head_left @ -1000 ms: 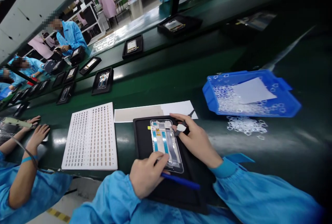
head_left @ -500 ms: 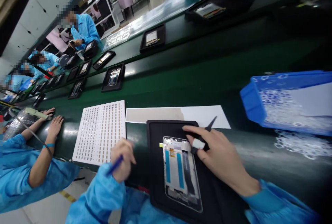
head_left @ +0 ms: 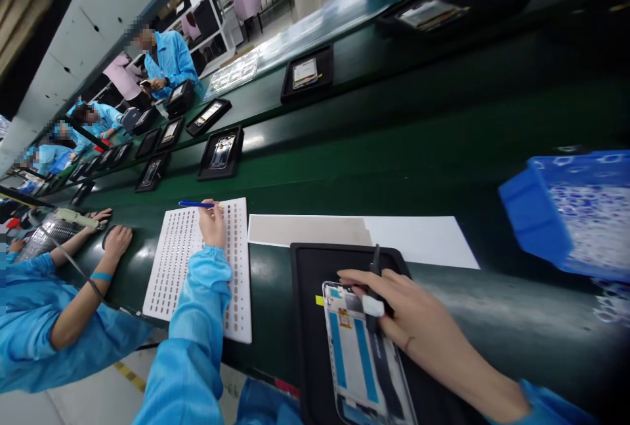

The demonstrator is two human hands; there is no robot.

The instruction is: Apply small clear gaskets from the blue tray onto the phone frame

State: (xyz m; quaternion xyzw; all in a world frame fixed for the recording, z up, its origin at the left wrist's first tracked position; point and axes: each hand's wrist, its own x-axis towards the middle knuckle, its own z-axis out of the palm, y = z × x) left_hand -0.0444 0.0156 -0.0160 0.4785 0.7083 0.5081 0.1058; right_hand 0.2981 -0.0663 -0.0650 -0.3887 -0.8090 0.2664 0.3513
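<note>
Picking step: the left hand (head_left: 212, 223), its grip closed on a blue pen (head_left: 195, 204), works the white parts sheet (head_left: 197, 267) at nine o'clock; the right hand (head_left: 408, 320), gripping black tweezers (head_left: 375, 294), rests on the phone frame (head_left: 361, 359), which needs an accurate placement next

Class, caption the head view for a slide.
Left hand with blue pen over white sheet; right hand on phone frame.

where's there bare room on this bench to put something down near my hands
Bare green belt lies beyond the white paper, up to the blue bin; another patch sits right of the black tray, below that bin. Crowded: the dotted sheet under your left hand, and the tray under your right hand.
</note>
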